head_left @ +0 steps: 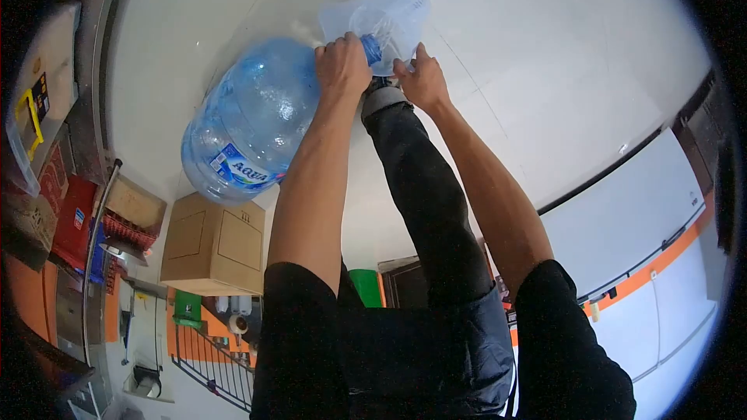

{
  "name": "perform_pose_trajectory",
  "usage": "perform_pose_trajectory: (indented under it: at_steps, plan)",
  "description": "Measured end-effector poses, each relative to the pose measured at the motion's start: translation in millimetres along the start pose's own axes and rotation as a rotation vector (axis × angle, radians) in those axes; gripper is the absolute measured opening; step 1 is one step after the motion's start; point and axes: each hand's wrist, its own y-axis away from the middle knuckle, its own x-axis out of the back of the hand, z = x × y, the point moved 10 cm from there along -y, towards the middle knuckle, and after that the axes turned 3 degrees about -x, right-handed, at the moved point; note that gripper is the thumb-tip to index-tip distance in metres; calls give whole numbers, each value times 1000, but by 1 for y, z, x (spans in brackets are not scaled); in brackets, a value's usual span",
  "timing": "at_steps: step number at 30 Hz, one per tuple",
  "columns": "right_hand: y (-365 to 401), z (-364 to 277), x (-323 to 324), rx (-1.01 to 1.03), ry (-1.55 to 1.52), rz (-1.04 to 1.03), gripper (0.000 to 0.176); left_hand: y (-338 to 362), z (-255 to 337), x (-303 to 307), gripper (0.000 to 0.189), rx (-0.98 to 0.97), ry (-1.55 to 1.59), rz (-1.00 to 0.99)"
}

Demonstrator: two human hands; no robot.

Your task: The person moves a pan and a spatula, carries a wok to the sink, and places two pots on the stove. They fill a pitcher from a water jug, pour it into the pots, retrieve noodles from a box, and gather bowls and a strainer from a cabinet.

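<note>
The left hand [342,66] is gripping the water jug [249,120] by its neck and the right hand [424,82] is pinching the plastic bag [385,15]; the heavy jug could be slipping loose.

The left hand [342,66] grips the neck of a big blue bottle [249,120] lying on its side on the white floor [545,70], the right hand [424,82] holds a clear jug [389,15] at its mouth, and a carton [214,245] sits just beside the bottle.
</note>
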Motion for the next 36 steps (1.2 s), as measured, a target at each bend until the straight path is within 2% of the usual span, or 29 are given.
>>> perform_pose_trajectory:
  at_steps: [2, 7, 12, 14, 15, 25, 28, 31, 33, 36]
  plan:
    - [4, -2, 6, 12, -26, -9, 49, 0, 2, -7, 37, 27, -18, -50]
    - [3, -12, -4, 38, -12, -12, 45, 2, -15, -9, 41, 27, -25, -32]
    - [2, -7, -3, -28, -40, -54, 44, 5, -11, -6, 43, 8, -23, -12]
    - [0, -4, -5, -7, -66, -52, 45, 7, -9, 2, 29, 33, -56, 34]
    - [-1, -3, -5, 11, -86, -48, 46, 7, -9, 5, 29, 33, -59, 39]
    - [4, -8, 4, -15, -58, -27, 50, 2, -8, 1, 39, 41, -52, 18]
    - [0, -6, -9, -74, 27, -21, 43, -2, -20, 0, 44, 48, -30, -22]
    - [1, -8, -7, 22, 42, 56, 44, -1, -19, -2, 44, 56, -47, -34]
    - [1, -10, -12, -26, -13, -59, 55, -2, -19, -1, 44, 50, -66, -13]
    - [1, -9, -15, -31, -17, -74, 57, -3, -20, -3, 43, 49, -62, -24]
